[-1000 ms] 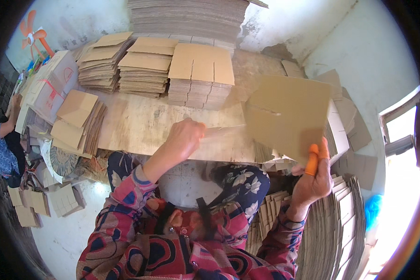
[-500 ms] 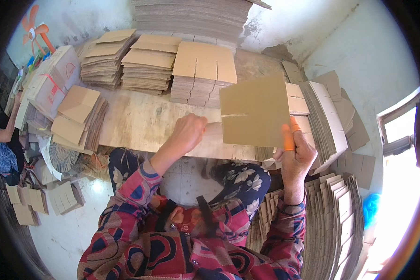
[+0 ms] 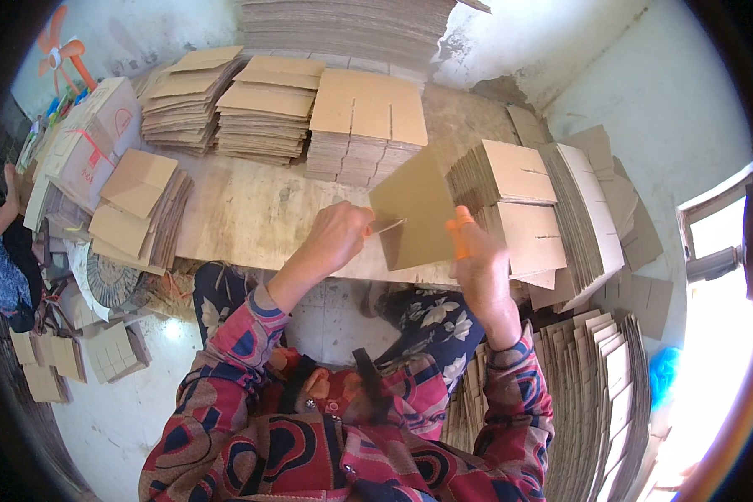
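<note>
A square cardboard sheet (image 3: 422,209) with a slit in from its left side stands tilted above the wooden table. My right hand (image 3: 484,255), with orange covers on its fingers, grips the sheet's right edge. Closed in a fist, my left hand (image 3: 336,236) is at the sheet's left side, level with the slit. A thin pale strip shows between that fist and the sheet; I cannot make out whether it is a held thing or the slit's edge. Just right of the sheet rise stacks of slit cardboard pieces (image 3: 523,176).
On the wooden table (image 3: 251,205), more cardboard stacks (image 3: 368,109) line the far side. A carton (image 3: 92,151) and an orange fan (image 3: 56,57) are at the left. Upright cardboard pieces (image 3: 590,393) fill the lower right. Another person's arm (image 3: 10,201) shows at the far left.
My right hand has moved left and turned the sheet, so it now looks narrower and its slit side is close to my left fist. My left hand has barely moved.
</note>
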`<state>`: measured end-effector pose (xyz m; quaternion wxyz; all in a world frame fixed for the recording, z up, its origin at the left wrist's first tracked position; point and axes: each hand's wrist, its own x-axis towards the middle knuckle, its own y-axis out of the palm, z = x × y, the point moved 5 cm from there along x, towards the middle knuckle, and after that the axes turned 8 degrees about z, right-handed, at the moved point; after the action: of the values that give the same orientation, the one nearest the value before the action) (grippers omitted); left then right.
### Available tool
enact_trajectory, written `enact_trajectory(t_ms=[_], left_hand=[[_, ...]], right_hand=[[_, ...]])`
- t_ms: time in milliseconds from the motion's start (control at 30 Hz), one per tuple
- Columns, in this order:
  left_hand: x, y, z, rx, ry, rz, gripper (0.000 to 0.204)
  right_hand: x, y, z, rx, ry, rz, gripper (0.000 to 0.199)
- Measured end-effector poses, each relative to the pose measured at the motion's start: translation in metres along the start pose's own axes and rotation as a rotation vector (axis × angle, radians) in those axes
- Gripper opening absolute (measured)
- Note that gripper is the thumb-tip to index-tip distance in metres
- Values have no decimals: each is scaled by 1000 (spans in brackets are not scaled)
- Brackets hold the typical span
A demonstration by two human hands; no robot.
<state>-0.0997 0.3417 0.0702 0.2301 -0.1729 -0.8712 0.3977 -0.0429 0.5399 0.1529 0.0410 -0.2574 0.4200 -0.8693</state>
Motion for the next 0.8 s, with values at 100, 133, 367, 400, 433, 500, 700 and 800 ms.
enact_trajectory(t_ms=[100,133,367,400,433,500,700,800], left_hand=[[3,0,0,36,17,-47,5],[3,0,0,41,8,-46,5],[3,-3,8,-12,-27,18,6],[3,-3,10,-13,-32,18,6],[3,-2,9,-21,-33,23,7],[7,0,6,-40,-28,35,7],[4,0,13,-71,-31,-39,13],[1,-16,1,20,-60,-28,29]], right_hand=[[1,19,-7,-160,15,127,26],[3,22,-4,-234,35,148,29],[22,28,6,-220,-34,340,31],[23,35,5,-269,-30,380,38],[19,44,0,-339,-11,443,38],[5,71,-17,-481,32,567,38],[-23,49,-33,-486,148,31,47],[-44,-4,-71,-734,285,-75,73]])
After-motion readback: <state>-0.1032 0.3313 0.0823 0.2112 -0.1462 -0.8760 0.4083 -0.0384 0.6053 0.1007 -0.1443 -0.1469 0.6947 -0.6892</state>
